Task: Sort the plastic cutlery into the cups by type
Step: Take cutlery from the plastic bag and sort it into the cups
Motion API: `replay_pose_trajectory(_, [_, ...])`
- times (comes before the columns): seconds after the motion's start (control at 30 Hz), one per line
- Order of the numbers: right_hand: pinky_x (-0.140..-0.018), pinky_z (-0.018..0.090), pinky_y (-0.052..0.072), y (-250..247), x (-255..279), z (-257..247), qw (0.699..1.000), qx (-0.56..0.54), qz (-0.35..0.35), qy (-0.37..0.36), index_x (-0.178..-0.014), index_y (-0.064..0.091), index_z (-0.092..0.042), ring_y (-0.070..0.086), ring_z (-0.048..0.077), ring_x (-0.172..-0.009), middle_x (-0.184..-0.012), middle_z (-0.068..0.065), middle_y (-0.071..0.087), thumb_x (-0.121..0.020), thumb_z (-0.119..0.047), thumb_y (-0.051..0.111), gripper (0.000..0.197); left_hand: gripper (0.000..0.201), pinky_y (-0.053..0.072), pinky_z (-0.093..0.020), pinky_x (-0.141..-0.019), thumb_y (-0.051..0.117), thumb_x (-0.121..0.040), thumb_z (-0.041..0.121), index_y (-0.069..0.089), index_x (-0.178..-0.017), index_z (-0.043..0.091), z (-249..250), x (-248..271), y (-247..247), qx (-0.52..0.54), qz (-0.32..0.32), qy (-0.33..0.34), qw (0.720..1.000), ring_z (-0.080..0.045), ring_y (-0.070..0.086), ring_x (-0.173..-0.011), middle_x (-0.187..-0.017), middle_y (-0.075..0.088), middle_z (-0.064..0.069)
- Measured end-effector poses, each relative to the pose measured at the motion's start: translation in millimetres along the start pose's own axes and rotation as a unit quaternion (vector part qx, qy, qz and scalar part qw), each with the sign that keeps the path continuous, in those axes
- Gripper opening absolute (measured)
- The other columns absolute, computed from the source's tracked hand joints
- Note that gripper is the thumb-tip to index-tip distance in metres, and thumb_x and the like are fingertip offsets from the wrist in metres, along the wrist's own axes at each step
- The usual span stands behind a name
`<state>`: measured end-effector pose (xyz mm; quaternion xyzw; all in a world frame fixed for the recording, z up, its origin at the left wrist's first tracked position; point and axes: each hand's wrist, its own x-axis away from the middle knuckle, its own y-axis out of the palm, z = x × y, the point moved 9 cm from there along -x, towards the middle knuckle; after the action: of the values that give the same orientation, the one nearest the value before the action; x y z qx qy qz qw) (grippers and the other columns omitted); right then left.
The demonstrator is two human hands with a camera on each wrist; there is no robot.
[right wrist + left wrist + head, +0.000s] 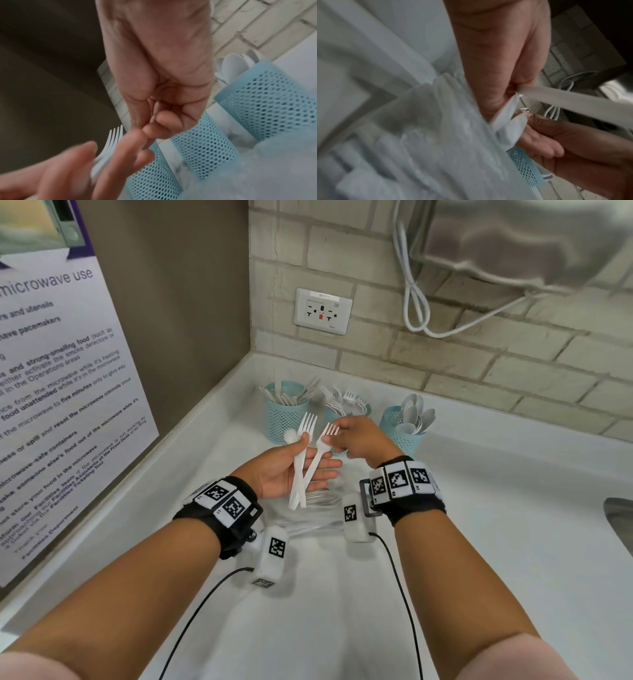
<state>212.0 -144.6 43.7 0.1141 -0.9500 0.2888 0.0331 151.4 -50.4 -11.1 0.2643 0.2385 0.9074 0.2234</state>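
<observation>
My left hand (pixel 291 470) lies palm up over the counter, its thumb pinning one white plastic fork (pixel 303 446) against the fingers, tines up. A second white fork (pixel 320 448) crosses the palm, and my right hand (pixel 356 440) pinches it near the tines. Behind the hands stand three light blue mesh cups: the left cup (pixel 284 419) with knives, the middle cup (pixel 359 407) with forks, the right cup (pixel 400 433) with spoons. In the right wrist view the curled right hand (pixel 163 83) is above the fork tines (pixel 116 135). The left wrist view is blurred.
A loose pile of white cutlery (pixel 318 499) lies on the white counter (pixel 496 542) under my hands. A spoon bowl (pixel 291 435) shows behind the left thumb. A brick wall with an outlet (pixel 322 311) is behind; a sink edge (pixel 620 518) is at far right.
</observation>
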Motion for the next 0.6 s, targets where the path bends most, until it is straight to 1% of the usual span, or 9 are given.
replay_pose_trajectory(0.03, [-0.042,0.012,0.037,-1.1,1.2,3.2,1.000,-0.014,-0.003,0.009,-0.072,0.058,-0.013,0.047,0.010,-0.055,-0.064,0.005,0.052,-0.086,-0.009,0.065,0.016,0.055,0.058,-0.030,-0.078,0.028,-0.098,0.048,0.059,-0.112,0.004,-1.6,0.0,-0.2,0.000,-0.002,-0.006,1.000,-0.020,0.071,-0.090,-0.103,0.072,-0.010])
replay_pose_trajectory(0.1, [-0.043,0.010,0.041,-1.5,2.9,7.3,0.998,-0.049,-0.016,0.021,-0.072,0.057,-0.015,0.051,0.008,-0.055,-0.065,0.005,0.054,-0.086,-0.007,0.065,0.018,0.052,0.059,-0.029,-0.073,0.029,-0.099,0.045,0.059,-0.113,0.005,-3.9,0.2,0.0,-0.003,-0.002,-0.015,1.000,-0.019,0.071,-0.089,-0.103,0.072,-0.010])
replay_pose_trajectory(0.2, [-0.049,0.011,0.048,-2.1,3.7,9.5,0.993,-0.115,-0.028,0.029,-0.079,0.058,-0.011,0.056,0.003,-0.048,-0.066,0.006,0.057,-0.087,-0.003,0.063,0.012,0.044,0.058,-0.027,-0.067,0.032,-0.100,0.038,0.057,-0.115,0.006,-5.0,-1.0,4.1,-0.013,0.000,-0.019,1.000,-0.018,0.072,-0.084,-0.098,0.073,-0.009])
replay_pose_trajectory(0.27, [-0.049,0.011,0.049,-1.4,4.5,11.1,0.988,-0.150,-0.031,0.036,-0.089,0.059,-0.006,0.057,0.002,-0.045,-0.067,0.008,0.057,-0.087,-0.003,0.062,0.005,0.039,0.058,-0.025,-0.065,0.032,-0.100,0.034,0.057,-0.113,0.007,-4.6,-2.5,9.5,-0.029,-0.003,-0.015,0.999,-0.016,0.072,-0.080,-0.094,0.074,-0.007])
replay_pose_trajectory(0.33, [-0.045,0.012,0.046,-1.8,4.5,12.4,0.989,-0.138,-0.032,0.036,-0.103,0.061,-0.004,0.057,0.003,-0.046,-0.068,0.007,0.059,-0.088,-0.008,0.063,0.016,0.035,0.058,-0.024,-0.066,0.033,-0.100,0.032,0.058,-0.111,0.009,-4.1,-4.7,14.9,-0.043,-0.005,-0.008,0.999,-0.014,0.072,-0.077,-0.091,0.074,-0.005])
replay_pose_trajectory(0.37, [-0.044,0.012,0.043,-2.0,4.3,13.6,0.993,-0.109,-0.033,0.034,-0.106,0.062,-0.005,0.058,0.003,-0.049,-0.070,0.006,0.061,-0.088,-0.013,0.063,0.020,0.034,0.058,-0.024,-0.067,0.034,-0.100,0.032,0.058,-0.110,0.010,-4.0,-5.9,16.9,-0.051,-0.005,-0.005,0.999,-0.014,0.072,-0.077,-0.091,0.074,-0.005])
replay_pose_trajectory(0.47, [-0.050,0.014,0.040,-4.6,6.3,15.4,0.998,-0.053,-0.031,0.025,-0.105,0.065,-0.010,0.056,0.009,-0.062,-0.079,0.004,0.063,-0.090,-0.021,0.062,0.019,0.033,0.058,-0.022,-0.065,0.035,-0.100,0.034,0.058,-0.108,0.012,-4.9,-11.4,20.1,-0.076,0.000,0.000,0.997,-0.011,0.071,-0.075,-0.091,0.073,-0.003])
replay_pose_trajectory(0.53, [-0.050,0.015,0.040,-17.1,7.7,12.4,0.998,-0.064,0.005,0.024,-0.104,0.063,-0.012,0.054,0.009,-0.063,-0.081,0.005,0.061,-0.092,-0.018,0.058,0.014,0.032,0.057,-0.020,-0.061,0.037,-0.099,0.034,0.059,-0.107,0.012,-5.3,-14.3,19.5,-0.082,0.010,0.004,0.997,-0.008,0.070,-0.069,-0.086,0.074,-0.001])
replay_pose_trajectory(0.6, [-0.051,0.018,0.043,-52.1,3.9,6.6,0.993,-0.037,0.111,0.005,-0.106,0.063,-0.005,0.055,0.012,-0.063,-0.084,0.009,0.064,-0.093,-0.016,0.056,0.019,0.030,0.055,-0.018,-0.056,0.040,-0.098,0.032,0.060,-0.110,0.012,-4.1,-16.2,17.1,-0.077,0.024,0.010,0.997,-0.005,0.067,-0.061,-0.081,0.074,0.001])
